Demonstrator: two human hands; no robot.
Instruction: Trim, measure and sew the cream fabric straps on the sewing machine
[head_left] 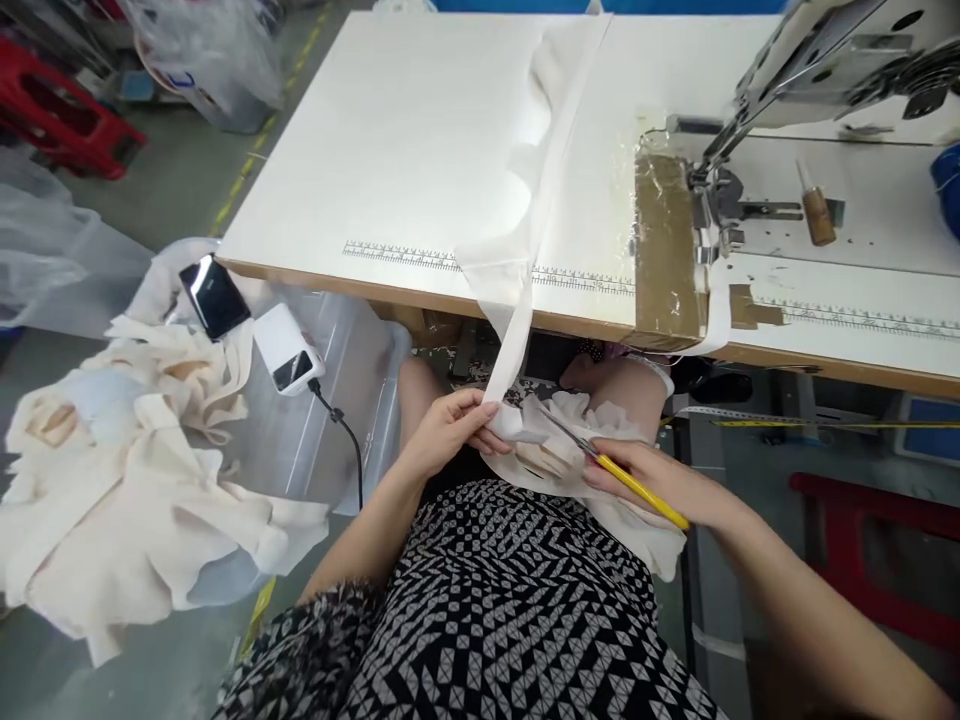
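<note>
A long cream fabric strip runs from the back of the white table over its front edge down to my lap. My left hand pinches the strip's lower end between thumb and fingers. In my right hand are scissors with yellow handles, their tips pointing up and left, close to the fabric beside my left hand. More cream fabric pieces lie bunched on my lap under both hands. Whether the scissor blades are apart is too small to tell.
The sewing machine stands on the right of the table, with a wooden-handled tool beside it. At left, a pile of cream fabric, a white device and a black device rest on plastic bins.
</note>
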